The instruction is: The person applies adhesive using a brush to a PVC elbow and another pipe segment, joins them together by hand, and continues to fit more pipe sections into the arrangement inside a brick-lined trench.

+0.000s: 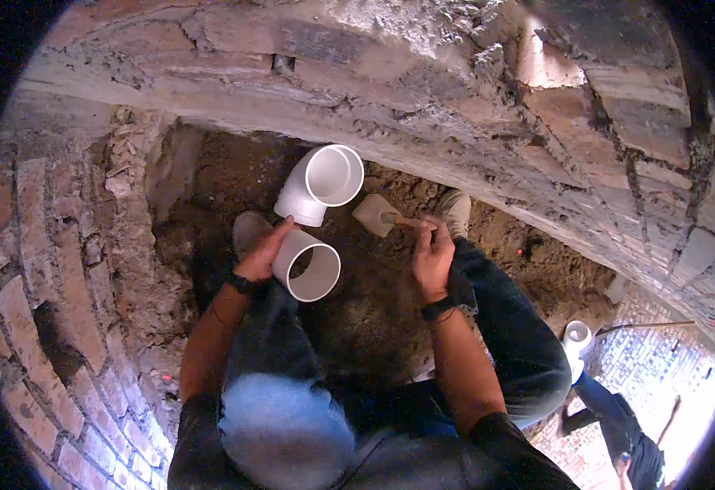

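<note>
My left hand (pixel 265 255) is closed on the side of a short white plastic pipe piece (pixel 287 245), whose round open end faces up. Just beyond it, a white plastic pipe elbow (pixel 296 196) rests with its wide mouth tilted upward. The elbow's lower end sits close to my left fingertips; whether the two pieces touch, I cannot tell. My right hand (pixel 432 260) grips the thin handle of a small trowel (pixel 374 215). Its flat, dirt-coloured blade points left, toward the elbow, a little above the soil.
I crouch in a narrow dirt trench (pixel 357 318) between a rough brick wall (pixel 55 286) on the left and another brick wall (pixel 333 73) ahead. My shoes (pixel 455 212) stand in the soil. Behind at lower right are another white pipe fitting (pixel 577 335) and another person (pixel 631 433).
</note>
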Demonstrator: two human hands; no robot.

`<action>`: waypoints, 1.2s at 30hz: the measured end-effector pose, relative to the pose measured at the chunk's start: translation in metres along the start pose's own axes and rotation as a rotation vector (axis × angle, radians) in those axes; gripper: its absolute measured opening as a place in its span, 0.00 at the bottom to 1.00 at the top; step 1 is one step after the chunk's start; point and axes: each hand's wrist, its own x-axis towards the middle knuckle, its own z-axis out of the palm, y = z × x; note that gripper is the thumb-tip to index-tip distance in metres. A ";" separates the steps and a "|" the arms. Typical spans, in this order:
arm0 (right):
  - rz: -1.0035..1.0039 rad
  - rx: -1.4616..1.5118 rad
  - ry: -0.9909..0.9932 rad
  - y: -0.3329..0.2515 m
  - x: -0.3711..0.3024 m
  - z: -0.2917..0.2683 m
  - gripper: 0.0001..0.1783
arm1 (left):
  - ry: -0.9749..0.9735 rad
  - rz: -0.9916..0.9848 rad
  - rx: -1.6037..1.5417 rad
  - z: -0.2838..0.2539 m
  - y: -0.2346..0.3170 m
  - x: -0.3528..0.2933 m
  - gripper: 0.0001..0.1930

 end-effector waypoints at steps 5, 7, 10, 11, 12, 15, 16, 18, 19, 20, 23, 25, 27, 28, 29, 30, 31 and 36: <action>-0.202 -0.274 -0.156 0.014 -0.002 0.008 0.10 | 0.106 0.131 0.191 -0.012 0.002 -0.023 0.25; -0.327 -0.449 -0.222 0.025 0.001 0.018 0.10 | 0.114 0.050 0.081 -0.008 0.006 -0.021 0.25; -0.344 -0.337 -0.250 0.039 0.003 0.029 0.10 | 0.142 0.123 0.063 0.018 0.011 -0.028 0.24; -0.341 -0.352 -0.244 0.046 0.005 0.021 0.10 | 0.162 0.282 0.154 0.029 0.013 -0.029 0.24; -0.215 -0.211 -0.209 0.042 0.005 0.025 0.10 | 0.179 0.282 0.159 0.017 0.011 -0.028 0.24; -0.082 -0.047 -0.117 0.028 0.003 0.017 0.11 | 0.061 0.032 -0.005 -0.012 -0.001 -0.022 0.24; -0.082 -0.030 -0.045 0.025 0.003 0.008 0.12 | 0.081 0.041 0.133 -0.011 0.000 -0.025 0.24; 0.021 0.061 0.016 0.024 0.005 -0.003 0.13 | 0.103 0.056 0.278 -0.022 -0.003 -0.028 0.24; 0.123 0.166 0.066 0.023 0.005 -0.001 0.13 | 0.084 0.123 0.345 -0.043 -0.016 -0.026 0.22; 0.088 0.233 0.103 0.027 0.005 0.000 0.14 | 0.051 0.189 0.410 -0.050 -0.025 -0.023 0.21; 0.163 0.148 0.135 0.030 0.004 -0.019 0.14 | 0.064 0.444 0.631 -0.012 0.005 -0.053 0.19; 0.198 0.172 0.109 0.012 0.001 -0.013 0.13 | 0.226 0.500 0.852 -0.032 -0.003 -0.062 0.19; 0.226 0.179 0.096 0.010 0.002 -0.014 0.13 | 0.372 0.558 1.063 -0.034 -0.002 -0.065 0.19; 0.260 0.246 0.131 0.022 0.004 -0.020 0.12 | 0.413 0.604 0.946 -0.019 0.007 -0.069 0.18; 0.292 0.314 0.165 0.033 0.005 -0.026 0.12 | 0.452 0.646 0.827 -0.004 0.018 -0.072 0.17; 0.240 0.252 0.161 0.029 0.004 -0.022 0.12 | 0.461 0.640 0.829 0.003 0.030 -0.080 0.17; 0.239 0.253 0.155 0.029 0.003 -0.022 0.12 | 0.453 0.447 0.510 0.012 0.046 -0.085 0.16; 0.122 0.089 0.032 0.015 0.001 -0.024 0.16 | 0.569 0.477 0.490 0.015 0.057 -0.082 0.18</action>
